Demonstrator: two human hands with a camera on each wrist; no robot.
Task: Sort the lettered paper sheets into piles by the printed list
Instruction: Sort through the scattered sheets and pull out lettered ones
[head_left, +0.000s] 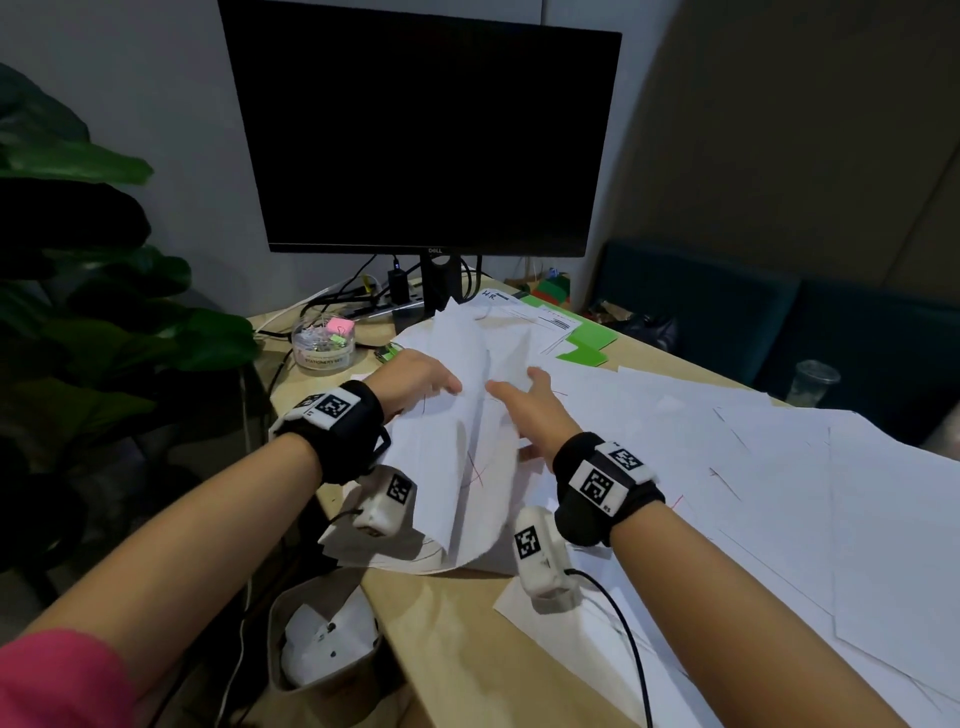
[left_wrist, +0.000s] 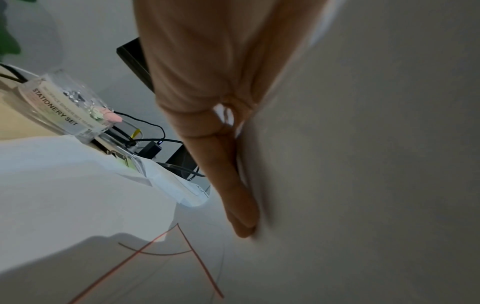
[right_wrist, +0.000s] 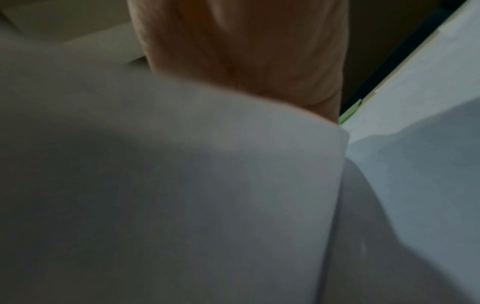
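From the head view, a loose bundle of white sheets (head_left: 467, 441) bows upward between the two hands at the near left corner of the desk (head_left: 441, 649), while more sheets (head_left: 779, 493) lie fanned flat across the right side. The left hand (head_left: 415, 382) lies against the bundle's left face and the right hand (head_left: 524, 410) reaches over its right side, thumb raised; whether the right fingers are curled under the paper is hidden. The paper looks light, floppy and slick sheet on sheet, so it is probably best taken at an edge or corner, with the stack supported so it does not slide apart. In the left wrist view, the fingers (left_wrist: 233, 195) lie straight and together, flat against a raised sheet; red pen strokes (left_wrist: 187, 253) show on a lower page, but the letter is cut off. In the right wrist view, blurred paper (right_wrist: 182, 185) covers the fingers, leaving only the palm (right_wrist: 246, 51) visible. A printed page (head_left: 540, 317) by the monitor (head_left: 426, 130) may be the list; its text is unreadable.
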